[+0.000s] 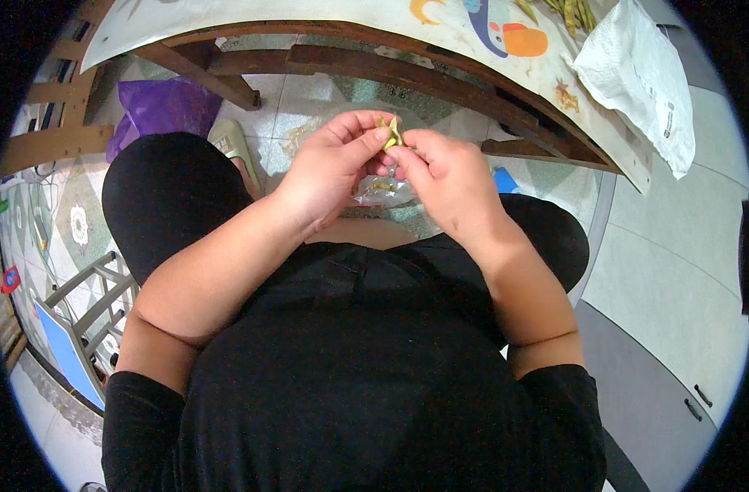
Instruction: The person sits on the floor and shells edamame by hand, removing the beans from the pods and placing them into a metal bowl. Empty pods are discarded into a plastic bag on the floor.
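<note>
Above my lap, a small yellow-green bean pod (393, 134) is split apart between my two hands. My left hand (333, 160) pinches one side of it with thumb and fingers. The other side is gripped by the thumb and fingertips of my right hand (452, 176). Just beneath the hands lies a clear plastic bag (382, 195), with something yellowish inside that is partly hidden by my fingers. More bean pods (573, 12) lie in a heap on the table at the far right.
A table with a printed white cover (341, 15) stands in front, its wooden frame below. A white plastic bag (637, 78) hangs over its right edge. A purple bag (163, 111) lies at the far left, and a folding chair (83, 328) stands at my left.
</note>
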`<state>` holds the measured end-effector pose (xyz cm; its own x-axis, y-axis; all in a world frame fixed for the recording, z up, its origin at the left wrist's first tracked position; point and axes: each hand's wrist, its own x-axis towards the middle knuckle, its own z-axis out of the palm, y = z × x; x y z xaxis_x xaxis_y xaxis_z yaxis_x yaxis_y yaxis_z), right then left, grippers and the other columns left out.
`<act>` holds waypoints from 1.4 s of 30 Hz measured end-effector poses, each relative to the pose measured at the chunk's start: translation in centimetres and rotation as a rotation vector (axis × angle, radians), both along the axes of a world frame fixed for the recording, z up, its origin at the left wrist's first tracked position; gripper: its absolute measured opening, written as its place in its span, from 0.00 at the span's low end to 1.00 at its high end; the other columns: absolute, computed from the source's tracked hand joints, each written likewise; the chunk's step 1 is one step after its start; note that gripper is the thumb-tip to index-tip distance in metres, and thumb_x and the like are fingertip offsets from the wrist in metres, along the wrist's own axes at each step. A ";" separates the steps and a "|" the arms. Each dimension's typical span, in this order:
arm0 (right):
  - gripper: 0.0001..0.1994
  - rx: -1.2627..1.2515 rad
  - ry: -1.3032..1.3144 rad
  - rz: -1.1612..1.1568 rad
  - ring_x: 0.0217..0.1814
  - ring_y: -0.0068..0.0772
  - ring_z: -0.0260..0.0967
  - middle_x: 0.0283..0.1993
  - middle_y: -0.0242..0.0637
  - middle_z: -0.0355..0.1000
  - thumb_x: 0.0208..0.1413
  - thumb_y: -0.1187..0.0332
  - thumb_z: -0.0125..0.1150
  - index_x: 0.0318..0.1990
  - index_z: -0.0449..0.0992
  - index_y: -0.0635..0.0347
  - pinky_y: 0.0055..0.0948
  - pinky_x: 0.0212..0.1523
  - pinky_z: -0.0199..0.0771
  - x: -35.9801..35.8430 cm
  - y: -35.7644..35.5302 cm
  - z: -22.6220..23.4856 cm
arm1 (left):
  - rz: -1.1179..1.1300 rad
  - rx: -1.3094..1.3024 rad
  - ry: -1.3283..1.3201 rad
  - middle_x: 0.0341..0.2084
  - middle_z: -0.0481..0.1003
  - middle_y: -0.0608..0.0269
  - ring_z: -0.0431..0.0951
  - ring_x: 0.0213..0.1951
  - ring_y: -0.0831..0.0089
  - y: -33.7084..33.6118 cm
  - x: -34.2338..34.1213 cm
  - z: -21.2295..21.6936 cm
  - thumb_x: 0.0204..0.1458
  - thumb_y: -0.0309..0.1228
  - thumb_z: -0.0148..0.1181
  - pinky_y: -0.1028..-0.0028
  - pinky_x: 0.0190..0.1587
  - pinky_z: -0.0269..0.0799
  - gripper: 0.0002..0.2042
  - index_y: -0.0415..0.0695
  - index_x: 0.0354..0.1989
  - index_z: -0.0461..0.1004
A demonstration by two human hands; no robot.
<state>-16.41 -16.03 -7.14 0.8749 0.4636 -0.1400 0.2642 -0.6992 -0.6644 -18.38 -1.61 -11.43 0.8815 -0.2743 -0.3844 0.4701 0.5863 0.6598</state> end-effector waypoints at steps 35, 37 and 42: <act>0.08 0.611 1.003 -0.121 0.16 0.20 0.65 0.21 0.38 0.69 0.49 0.67 0.52 0.29 0.68 0.64 0.12 0.14 0.61 1.1 -1.5 1.5 | -0.077 0.390 -0.279 0.22 0.71 0.69 0.67 0.26 0.85 1.1 0.0 2.0 0.43 0.27 0.57 0.85 0.28 0.63 0.06 0.38 0.29 0.73; 0.08 0.594 1.012 -0.116 0.14 0.18 0.63 0.18 0.37 0.68 0.49 0.67 0.52 0.27 0.68 0.63 0.11 0.13 0.59 1.1 -1.6 1.5 | -0.083 0.437 -0.342 0.21 0.71 0.70 0.66 0.25 0.86 1.2 0.0 1.7 0.42 0.27 0.58 0.85 0.28 0.62 0.06 0.38 0.28 0.73; 0.08 0.605 1.035 -0.096 0.12 0.18 0.62 0.17 0.36 0.68 0.49 0.67 0.52 0.25 0.69 0.63 0.11 0.12 0.58 0.9 -1.5 1.7 | -0.076 0.412 -0.348 0.19 0.70 0.71 0.65 0.23 0.87 1.2 -0.1 1.8 0.41 0.27 0.59 0.86 0.25 0.61 0.06 0.38 0.27 0.73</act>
